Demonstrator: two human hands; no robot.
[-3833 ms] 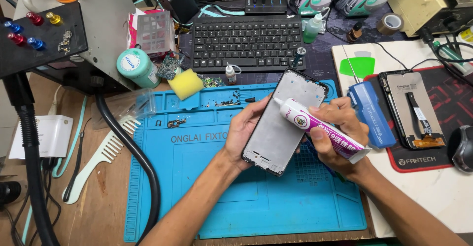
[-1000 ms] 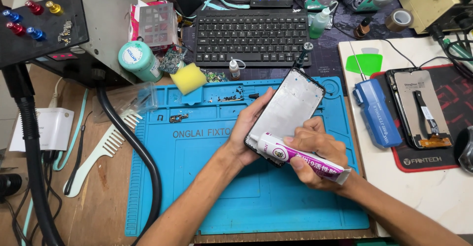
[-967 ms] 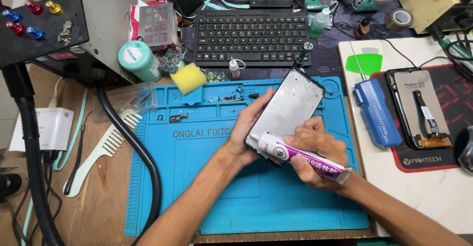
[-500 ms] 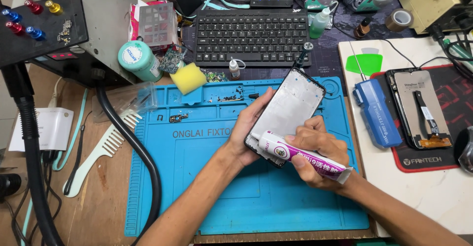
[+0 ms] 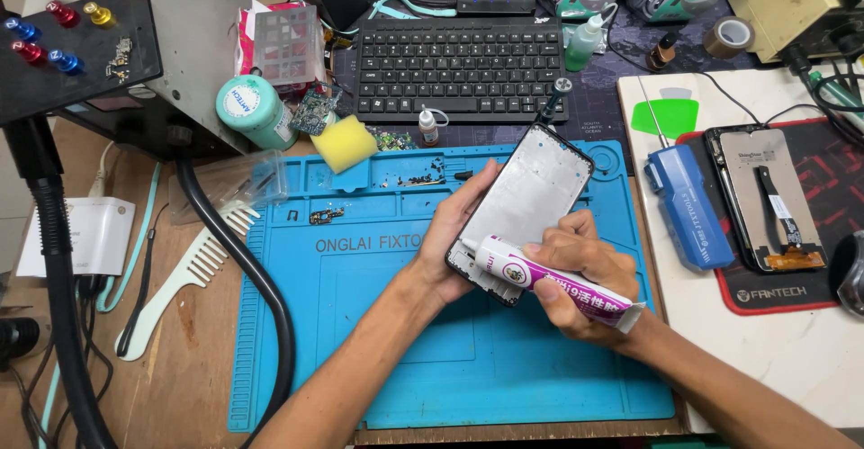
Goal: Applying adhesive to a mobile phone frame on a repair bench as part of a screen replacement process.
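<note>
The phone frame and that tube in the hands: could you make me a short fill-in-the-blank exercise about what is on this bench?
1. The left hand holds the phone frame above a repair mat whose colour is ____.
2. The right hand grips a white and ____ tube, its nozzle at the frame's lower edge.
3. The sponge near the keyboard is ____ in colour.
4. The pale comb lies on the mat's ____ side.

Missing words: blue; purple; yellow; left
</note>
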